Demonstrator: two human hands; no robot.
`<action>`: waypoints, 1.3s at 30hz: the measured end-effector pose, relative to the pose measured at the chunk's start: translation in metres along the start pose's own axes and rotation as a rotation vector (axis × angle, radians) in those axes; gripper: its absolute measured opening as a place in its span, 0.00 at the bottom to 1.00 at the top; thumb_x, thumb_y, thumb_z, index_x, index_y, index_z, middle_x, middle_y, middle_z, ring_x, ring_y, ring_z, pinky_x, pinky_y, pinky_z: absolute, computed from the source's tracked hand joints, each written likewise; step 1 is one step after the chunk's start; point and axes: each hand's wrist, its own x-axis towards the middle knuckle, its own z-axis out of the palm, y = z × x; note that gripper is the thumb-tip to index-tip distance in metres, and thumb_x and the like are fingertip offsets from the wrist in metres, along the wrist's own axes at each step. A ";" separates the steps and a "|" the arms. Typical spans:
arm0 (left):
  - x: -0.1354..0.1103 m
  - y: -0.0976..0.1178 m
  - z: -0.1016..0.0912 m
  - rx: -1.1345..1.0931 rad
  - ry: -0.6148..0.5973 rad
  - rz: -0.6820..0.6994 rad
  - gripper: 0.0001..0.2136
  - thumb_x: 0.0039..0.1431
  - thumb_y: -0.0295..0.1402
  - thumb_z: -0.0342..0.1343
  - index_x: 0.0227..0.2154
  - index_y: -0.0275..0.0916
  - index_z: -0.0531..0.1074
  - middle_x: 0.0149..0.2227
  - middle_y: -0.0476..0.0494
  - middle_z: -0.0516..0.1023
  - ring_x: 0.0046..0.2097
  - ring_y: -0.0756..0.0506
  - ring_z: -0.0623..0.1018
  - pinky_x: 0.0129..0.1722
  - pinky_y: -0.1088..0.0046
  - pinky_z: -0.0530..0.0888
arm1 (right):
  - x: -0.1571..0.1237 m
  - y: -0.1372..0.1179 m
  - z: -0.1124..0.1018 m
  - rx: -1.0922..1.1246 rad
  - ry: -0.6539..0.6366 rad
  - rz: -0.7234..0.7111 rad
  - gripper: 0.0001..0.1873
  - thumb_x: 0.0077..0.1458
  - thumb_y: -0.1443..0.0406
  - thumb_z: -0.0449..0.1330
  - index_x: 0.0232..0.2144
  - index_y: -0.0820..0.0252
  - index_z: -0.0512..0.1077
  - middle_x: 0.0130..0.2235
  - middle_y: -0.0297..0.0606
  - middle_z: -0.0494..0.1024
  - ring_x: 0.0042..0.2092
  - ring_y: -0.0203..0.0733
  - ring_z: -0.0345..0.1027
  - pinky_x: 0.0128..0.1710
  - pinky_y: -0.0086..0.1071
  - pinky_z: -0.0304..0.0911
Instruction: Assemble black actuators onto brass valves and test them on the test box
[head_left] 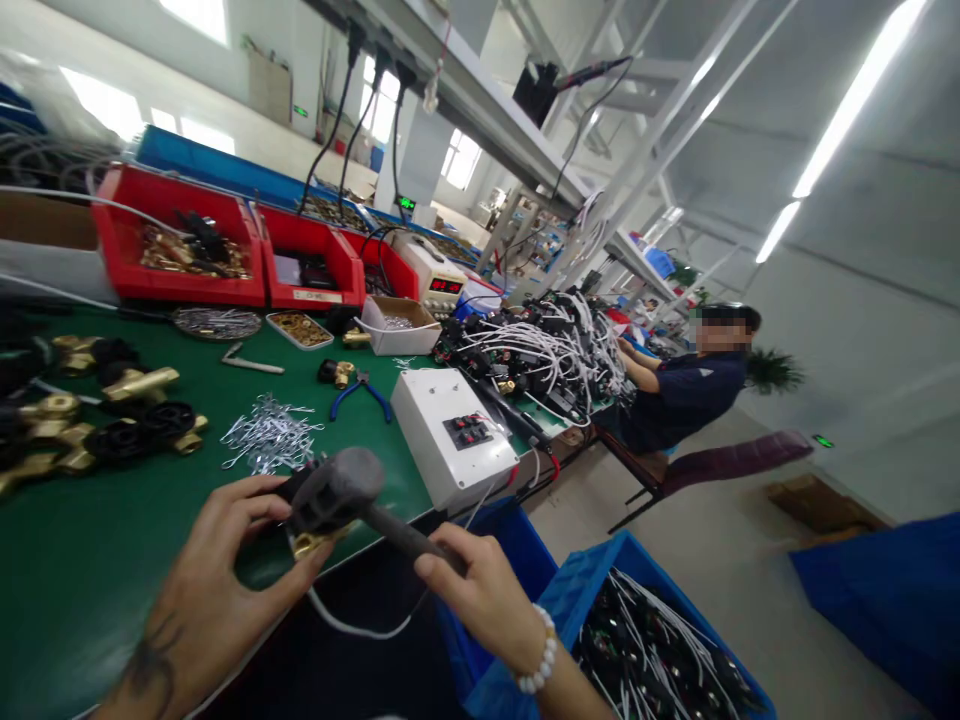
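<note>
Fingers of the L hand [206,570] are clamped on a black/brass part [306,543], thumb on the near side by the brass, fingertips opposite. Part's held at the front edge of the green bench [97,560]. R hand [491,590] has its fingers closed round the handle of a grey mallet [356,482]; head's in front of the part, hiding some of it, can't tell if touching. White bead bracelet [541,655] on R wrist. White cable [375,635] loops below the bench edge btwn the hands.

Just beyond the part: pile of metal clips [271,437], then blue-handled pliers [361,381] w/ a small brass fitting [343,374] beside them. White box [435,450] w/ black & red terminals is R of the pliers. More brass units [150,385] at far L. Red bins [180,288] along the back, plus a pwr supply [427,268] w/ red digits. Past the box, heap of white-cabled assemblies [532,350]; similar ones in a blue crate [570,590], lower R. Co-worker [697,395] in dark top further along.
</note>
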 end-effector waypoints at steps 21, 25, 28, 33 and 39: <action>0.013 0.022 -0.005 -0.009 -0.024 -0.060 0.15 0.49 0.35 0.65 0.35 0.37 0.66 0.46 0.40 0.68 0.49 0.45 0.71 0.47 0.65 0.75 | 0.017 -0.007 -0.023 -0.118 -0.099 -0.083 0.29 0.63 0.44 0.46 0.24 0.63 0.59 0.21 0.32 0.56 0.22 0.30 0.47 0.21 0.27 0.44; 0.014 0.022 -0.004 -0.028 -0.027 -0.083 0.15 0.48 0.35 0.65 0.35 0.36 0.67 0.47 0.39 0.67 0.49 0.44 0.72 0.44 0.64 0.76 | 0.017 -0.009 -0.026 0.045 -0.001 -0.070 0.30 0.63 0.42 0.43 0.25 0.61 0.58 0.20 0.30 0.53 0.21 0.29 0.44 0.19 0.27 0.42; 0.015 0.022 -0.004 -0.050 -0.018 -0.081 0.16 0.48 0.34 0.66 0.35 0.36 0.66 0.46 0.38 0.67 0.49 0.44 0.72 0.46 0.62 0.76 | 0.019 -0.007 -0.023 -0.158 -0.081 -0.091 0.28 0.63 0.45 0.46 0.25 0.63 0.61 0.20 0.32 0.56 0.21 0.30 0.48 0.21 0.27 0.44; 0.016 0.023 -0.005 -0.043 -0.022 -0.087 0.15 0.47 0.33 0.66 0.34 0.36 0.67 0.46 0.38 0.67 0.48 0.43 0.72 0.46 0.62 0.75 | 0.017 -0.004 -0.026 -0.060 0.023 -0.112 0.28 0.64 0.45 0.44 0.26 0.62 0.60 0.21 0.31 0.53 0.21 0.30 0.45 0.20 0.27 0.43; 0.016 0.021 -0.003 -0.042 -0.012 -0.081 0.16 0.47 0.35 0.66 0.34 0.35 0.66 0.45 0.39 0.68 0.49 0.45 0.72 0.45 0.64 0.74 | 0.020 -0.002 -0.023 -0.250 -0.090 -0.157 0.26 0.63 0.48 0.48 0.24 0.63 0.61 0.19 0.32 0.57 0.20 0.30 0.49 0.21 0.26 0.44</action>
